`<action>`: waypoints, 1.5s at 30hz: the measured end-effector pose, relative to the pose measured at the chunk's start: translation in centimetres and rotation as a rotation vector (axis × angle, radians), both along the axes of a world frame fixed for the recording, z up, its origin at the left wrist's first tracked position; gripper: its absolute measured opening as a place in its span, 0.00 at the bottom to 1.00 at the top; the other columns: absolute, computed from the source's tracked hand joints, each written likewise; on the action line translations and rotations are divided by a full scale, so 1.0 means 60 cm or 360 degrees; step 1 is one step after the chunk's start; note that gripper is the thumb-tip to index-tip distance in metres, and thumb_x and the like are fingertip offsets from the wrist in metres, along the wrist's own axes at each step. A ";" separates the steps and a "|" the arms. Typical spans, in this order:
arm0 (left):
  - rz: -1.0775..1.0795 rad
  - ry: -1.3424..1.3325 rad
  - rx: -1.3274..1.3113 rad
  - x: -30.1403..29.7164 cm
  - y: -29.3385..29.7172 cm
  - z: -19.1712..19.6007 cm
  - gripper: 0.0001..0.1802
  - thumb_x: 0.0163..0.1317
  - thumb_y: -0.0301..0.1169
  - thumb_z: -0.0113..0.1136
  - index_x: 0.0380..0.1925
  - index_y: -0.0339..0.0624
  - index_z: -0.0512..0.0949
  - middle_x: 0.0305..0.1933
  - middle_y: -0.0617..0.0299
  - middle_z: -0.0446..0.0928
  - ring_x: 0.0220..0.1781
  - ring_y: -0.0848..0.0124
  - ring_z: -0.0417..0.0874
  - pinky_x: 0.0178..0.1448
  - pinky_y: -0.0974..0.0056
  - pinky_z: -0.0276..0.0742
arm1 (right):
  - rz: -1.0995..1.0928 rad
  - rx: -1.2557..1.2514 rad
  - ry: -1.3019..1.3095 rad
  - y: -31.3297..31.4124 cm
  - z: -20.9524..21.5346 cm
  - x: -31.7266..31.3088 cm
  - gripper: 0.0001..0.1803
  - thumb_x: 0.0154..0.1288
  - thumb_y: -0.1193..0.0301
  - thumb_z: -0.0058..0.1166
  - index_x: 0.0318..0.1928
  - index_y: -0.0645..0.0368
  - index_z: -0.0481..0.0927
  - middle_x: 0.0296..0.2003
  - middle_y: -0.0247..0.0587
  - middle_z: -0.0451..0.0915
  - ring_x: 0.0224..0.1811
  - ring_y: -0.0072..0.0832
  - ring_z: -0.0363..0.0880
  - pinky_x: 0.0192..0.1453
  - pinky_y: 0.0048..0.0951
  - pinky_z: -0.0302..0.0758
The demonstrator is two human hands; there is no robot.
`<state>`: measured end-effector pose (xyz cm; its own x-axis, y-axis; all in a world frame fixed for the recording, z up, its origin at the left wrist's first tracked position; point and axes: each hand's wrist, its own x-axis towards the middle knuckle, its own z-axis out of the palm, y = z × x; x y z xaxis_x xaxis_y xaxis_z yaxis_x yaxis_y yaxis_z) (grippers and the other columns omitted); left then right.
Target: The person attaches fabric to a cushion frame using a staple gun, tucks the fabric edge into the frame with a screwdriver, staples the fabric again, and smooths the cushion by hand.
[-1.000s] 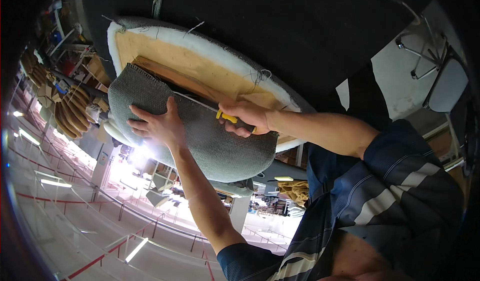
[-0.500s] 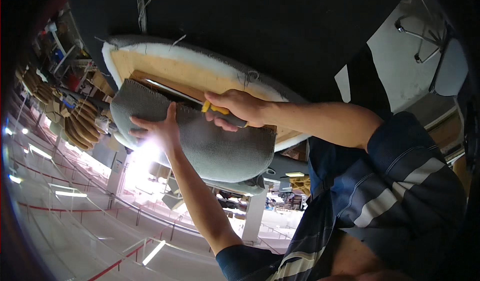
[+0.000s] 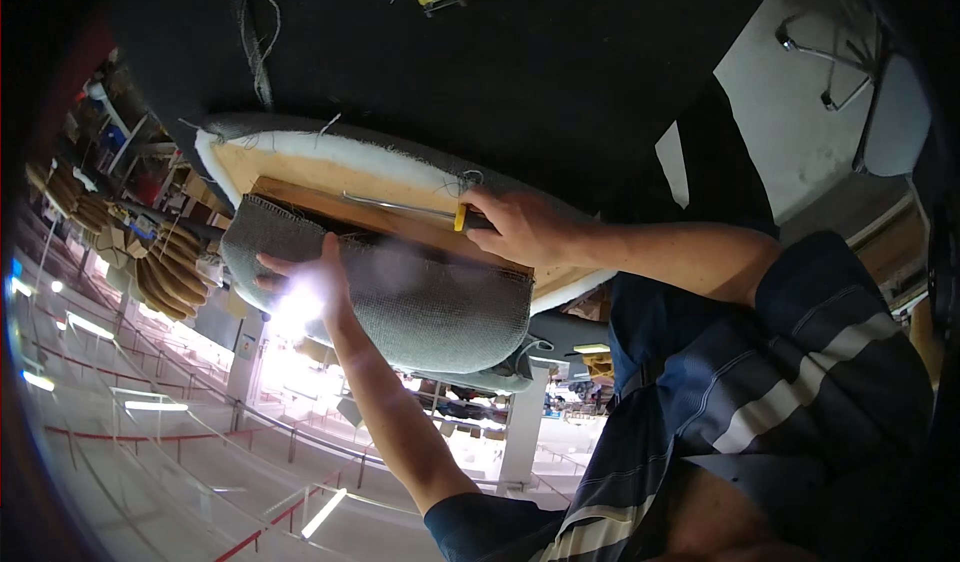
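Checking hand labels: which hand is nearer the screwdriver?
Right. The right hand grips the screwdriver by its handle, its shaft lying along the wooden panel. The left hand is below it, pressed flat on the grey fabric.

Grey woven fabric flap [image 3: 420, 297] folded back off padded wooden seat panel [image 3: 330, 177], screwdriver [image 3: 410, 207] with yellow-collared handle lying across the wood
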<state>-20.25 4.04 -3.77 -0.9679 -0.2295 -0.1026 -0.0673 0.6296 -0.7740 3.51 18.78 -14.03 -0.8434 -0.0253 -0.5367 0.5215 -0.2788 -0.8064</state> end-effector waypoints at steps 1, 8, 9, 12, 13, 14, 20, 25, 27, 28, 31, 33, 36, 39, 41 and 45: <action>0.0007 0.0011 0.0004 -0.002 -0.022 0.015 0.65 0.50 0.66 0.66 0.77 0.61 0.34 0.81 0.45 0.30 0.79 0.35 0.38 0.70 0.25 0.53 | -0.0092 0.0023 0.0116 -0.001 -0.004 0.006 0.20 0.71 0.60 0.54 0.54 0.59 0.72 0.30 0.55 0.83 0.34 0.46 0.85 0.41 0.44 0.78; -0.0340 -0.0101 0.0665 0.057 -0.092 0.046 0.49 0.59 0.68 0.52 0.76 0.65 0.50 0.82 0.51 0.38 0.81 0.46 0.39 0.78 0.36 0.44 | 0.0406 0.0242 0.0293 0.034 0.020 -0.018 0.22 0.67 0.65 0.58 0.60 0.54 0.74 0.37 0.49 0.84 0.35 0.41 0.85 0.38 0.39 0.80; -0.0397 -0.0023 0.0617 0.061 -0.100 0.047 0.49 0.58 0.68 0.54 0.76 0.67 0.51 0.81 0.52 0.39 0.82 0.47 0.39 0.79 0.37 0.42 | 0.0422 0.0234 0.0310 0.008 0.018 -0.023 0.22 0.67 0.65 0.58 0.60 0.54 0.74 0.37 0.49 0.84 0.35 0.41 0.85 0.38 0.39 0.80; -0.0516 0.0001 0.0580 0.056 -0.096 0.036 0.49 0.55 0.66 0.60 0.75 0.71 0.53 0.81 0.52 0.41 0.81 0.49 0.41 0.79 0.37 0.42 | -0.0049 0.0268 0.0442 -0.028 0.012 -0.036 0.22 0.65 0.66 0.60 0.60 0.50 0.77 0.37 0.44 0.83 0.35 0.39 0.84 0.39 0.39 0.80; -0.0502 0.0005 0.0574 0.055 -0.097 0.031 0.49 0.55 0.66 0.60 0.75 0.71 0.53 0.81 0.52 0.41 0.81 0.49 0.41 0.79 0.37 0.42 | -0.0004 0.0283 0.0457 -0.030 0.005 -0.039 0.22 0.65 0.66 0.60 0.59 0.50 0.78 0.36 0.43 0.83 0.35 0.39 0.84 0.39 0.39 0.80; -0.0527 0.0022 0.0598 0.052 -0.097 0.026 0.51 0.52 0.64 0.63 0.74 0.68 0.55 0.81 0.49 0.42 0.80 0.44 0.43 0.74 0.32 0.45 | 0.0035 0.0298 0.0477 -0.027 0.003 -0.046 0.21 0.64 0.67 0.60 0.58 0.49 0.79 0.35 0.42 0.83 0.35 0.38 0.84 0.39 0.39 0.80; -0.0558 0.0075 0.0606 0.057 -0.086 0.020 0.51 0.47 0.56 0.68 0.73 0.65 0.59 0.80 0.45 0.43 0.78 0.37 0.46 0.69 0.27 0.51 | 0.0112 0.0387 0.0504 -0.028 0.006 -0.049 0.19 0.63 0.68 0.61 0.56 0.46 0.81 0.35 0.38 0.83 0.34 0.36 0.84 0.39 0.37 0.81; -0.0544 0.0086 0.0630 0.061 -0.083 0.023 0.51 0.46 0.55 0.68 0.73 0.65 0.59 0.80 0.44 0.43 0.78 0.37 0.45 0.69 0.26 0.52 | 0.0139 0.0521 0.0564 -0.037 0.004 -0.051 0.19 0.63 0.69 0.61 0.55 0.45 0.81 0.35 0.36 0.83 0.33 0.34 0.84 0.36 0.35 0.82; -0.0529 0.0076 0.0639 0.060 -0.076 0.024 0.51 0.47 0.54 0.68 0.73 0.64 0.58 0.80 0.44 0.43 0.78 0.37 0.44 0.70 0.26 0.51 | 0.0128 0.0578 0.0581 -0.038 0.000 -0.048 0.19 0.63 0.69 0.61 0.55 0.45 0.82 0.35 0.36 0.83 0.33 0.34 0.85 0.36 0.35 0.83; -0.0533 0.0075 0.0635 0.060 -0.073 0.024 0.51 0.47 0.54 0.68 0.73 0.64 0.58 0.80 0.44 0.43 0.78 0.37 0.44 0.70 0.26 0.51 | 0.0124 0.0575 0.0580 -0.039 -0.003 -0.046 0.19 0.63 0.69 0.61 0.55 0.45 0.82 0.35 0.36 0.83 0.33 0.34 0.85 0.36 0.35 0.83; -0.0518 0.0073 0.0611 0.059 -0.072 0.023 0.52 0.47 0.54 0.68 0.73 0.65 0.57 0.80 0.45 0.42 0.78 0.37 0.43 0.70 0.26 0.51 | 0.0087 0.0582 0.0613 -0.040 -0.005 -0.045 0.18 0.63 0.70 0.60 0.55 0.45 0.82 0.36 0.36 0.82 0.33 0.35 0.85 0.37 0.35 0.84; -0.0475 0.0078 0.0584 0.058 -0.070 0.022 0.52 0.47 0.54 0.68 0.73 0.65 0.57 0.80 0.45 0.42 0.78 0.37 0.43 0.70 0.26 0.51 | 0.0111 0.0551 0.0575 -0.040 -0.003 -0.046 0.18 0.64 0.70 0.60 0.55 0.45 0.82 0.35 0.37 0.82 0.33 0.34 0.85 0.36 0.35 0.83; -0.0478 0.0070 0.0609 0.061 -0.071 0.023 0.52 0.48 0.55 0.68 0.73 0.65 0.57 0.80 0.46 0.41 0.79 0.37 0.42 0.71 0.27 0.50 | 0.0107 0.0519 0.0549 -0.041 -0.001 -0.047 0.18 0.64 0.70 0.60 0.55 0.45 0.82 0.34 0.37 0.82 0.34 0.34 0.85 0.37 0.36 0.83; -0.0468 0.0071 0.0592 0.063 -0.071 0.024 0.51 0.48 0.55 0.68 0.73 0.65 0.57 0.80 0.46 0.41 0.79 0.37 0.42 0.71 0.28 0.50 | 0.0233 0.0457 0.0503 -0.031 0.004 -0.051 0.19 0.64 0.71 0.60 0.56 0.47 0.82 0.39 0.39 0.84 0.39 0.35 0.85 0.45 0.35 0.82; -0.0471 0.0071 0.0588 0.064 -0.070 0.025 0.51 0.48 0.55 0.68 0.73 0.64 0.57 0.80 0.46 0.41 0.79 0.38 0.42 0.72 0.28 0.50 | 0.0120 0.0132 0.0422 -0.047 -0.009 -0.047 0.19 0.64 0.69 0.60 0.56 0.47 0.82 0.40 0.43 0.85 0.40 0.37 0.85 0.46 0.37 0.81; -0.0483 0.0076 0.0572 0.066 -0.067 0.022 0.51 0.49 0.55 0.67 0.74 0.64 0.57 0.80 0.46 0.41 0.79 0.38 0.43 0.71 0.28 0.50 | -0.0011 -0.0099 0.0280 -0.078 -0.016 -0.034 0.21 0.63 0.67 0.61 0.58 0.46 0.81 0.44 0.48 0.85 0.43 0.39 0.85 0.52 0.38 0.77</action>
